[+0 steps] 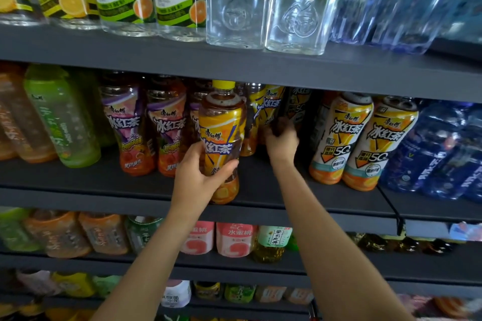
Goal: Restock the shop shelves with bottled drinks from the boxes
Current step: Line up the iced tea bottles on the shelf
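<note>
Left hand [198,174] gripped iced-tea bottle [221,143] at shelf [104,177] front edge | right hand [281,141] clasped rear bottle [294,107] | advice: clear lane, slide upright.

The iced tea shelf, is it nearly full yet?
Partly. Purple-label iced teas and white-label ones already stand in rows. The left hand grips a yellow iced tea bottle at the shelf's front edge; the right hand reaches to the bottles behind. A bare gap remains. No boxes show, so the remaining stock is unknown.
</note>
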A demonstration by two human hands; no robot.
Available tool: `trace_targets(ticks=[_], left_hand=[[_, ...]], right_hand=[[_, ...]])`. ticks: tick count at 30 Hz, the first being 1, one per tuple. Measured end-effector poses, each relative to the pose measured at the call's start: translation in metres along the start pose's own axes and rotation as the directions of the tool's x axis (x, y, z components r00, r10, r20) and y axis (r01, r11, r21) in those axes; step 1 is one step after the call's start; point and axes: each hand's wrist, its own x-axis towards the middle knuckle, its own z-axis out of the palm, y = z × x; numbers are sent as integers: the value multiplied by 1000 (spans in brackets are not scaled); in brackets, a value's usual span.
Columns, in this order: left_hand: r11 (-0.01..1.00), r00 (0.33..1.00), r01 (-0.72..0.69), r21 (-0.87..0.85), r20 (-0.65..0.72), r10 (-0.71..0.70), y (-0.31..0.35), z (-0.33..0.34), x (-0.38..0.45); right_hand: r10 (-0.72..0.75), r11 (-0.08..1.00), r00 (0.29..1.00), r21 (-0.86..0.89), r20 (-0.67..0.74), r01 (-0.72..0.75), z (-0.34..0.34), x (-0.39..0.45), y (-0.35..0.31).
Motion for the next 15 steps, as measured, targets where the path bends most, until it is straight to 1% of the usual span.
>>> trace_targets(ticks=[1, 2, 3, 4, 6, 9, 12, 14, 15], left_hand=[[1000, 1000, -3, -2, 0, 3, 0, 0, 0], [1000, 1000, -8, -5, -2, 8, 1, -1, 0], [1000, 1000, -16, -6, -3, 16, 1, -1, 0], [1000, 1000, -21, -8, -1, 21, 1, -1, 0], [1000, 1000, -18, -6, 2, 18, 2, -1, -1], [999, 999, -33, 6, 0, 33, 1, -1, -1], [999, 999, -39, 17, -4, 39, -2, -2, -1], [999, 999, -36, 15, -3, 36, -2, -2, -1], [999, 999, -34, 12, 0, 34, -1, -2, -1]], right_hand=[[-79, 997, 996, -1, -33, 79, 3, -11, 0], [-156, 988, 988, -25, -16, 155, 8, -20, 0], [-209, 977, 977, -42, 47, 211, 15, -25, -1], [-221, 972, 969, -54, 115, 228, 21, -27, -2], [-165, 983, 972, -49, 167, 175, 29, -26, -7], [-118, 988, 982, -85, 151, 132, 30, -23, -11], [-135, 975, 987, -167, 92, 149, 23, -31, -7], [-155, 953, 988, -260, 16, 153, 18, -40, -3], [-139, 952, 990, -278, -29, 126, 15, -42, -3]])
